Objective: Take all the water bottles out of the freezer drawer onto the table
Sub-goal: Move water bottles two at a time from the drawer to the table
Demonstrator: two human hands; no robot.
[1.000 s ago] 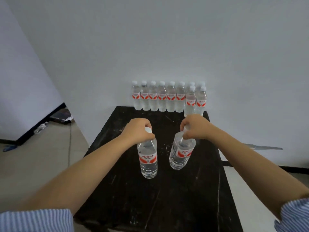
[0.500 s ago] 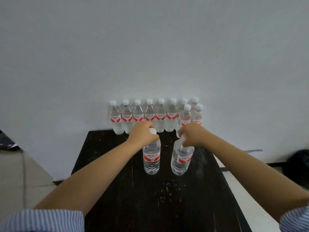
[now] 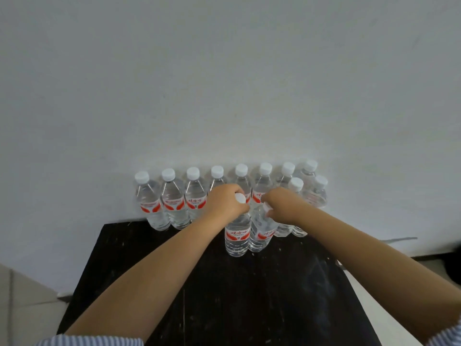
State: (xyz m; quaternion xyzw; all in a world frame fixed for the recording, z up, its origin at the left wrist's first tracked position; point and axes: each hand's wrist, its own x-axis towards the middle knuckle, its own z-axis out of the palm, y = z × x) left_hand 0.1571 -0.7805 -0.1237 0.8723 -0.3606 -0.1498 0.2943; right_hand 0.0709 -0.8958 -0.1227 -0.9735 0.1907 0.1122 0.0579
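Left hand point(image 3: 225, 203): grips the neck of an upright bottle point(image 3: 237, 236) on the table point(image 3: 174, 283).
Right hand point(image 3: 283, 206): grips a tilted bottle point(image 3: 262, 233) just beside it.

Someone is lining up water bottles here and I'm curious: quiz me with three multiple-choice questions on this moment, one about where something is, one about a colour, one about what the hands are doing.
1. Where does the row of bottles stand?
A. along the table's far edge, by the wall
B. on the floor
C. at the near edge

2. What colour are the bottle caps?
A. blue
B. white
C. black

3. What are the hands doing?
A. resting flat on the table
B. both sharing one bottle
C. each gripping a bottle at its top

Answers:
1 A: the row lines the far side of the black table against the white wall.
2 B: every cap in view is white.
3 C: the left hand holds the left bottle, the right hand the tilted right bottle.
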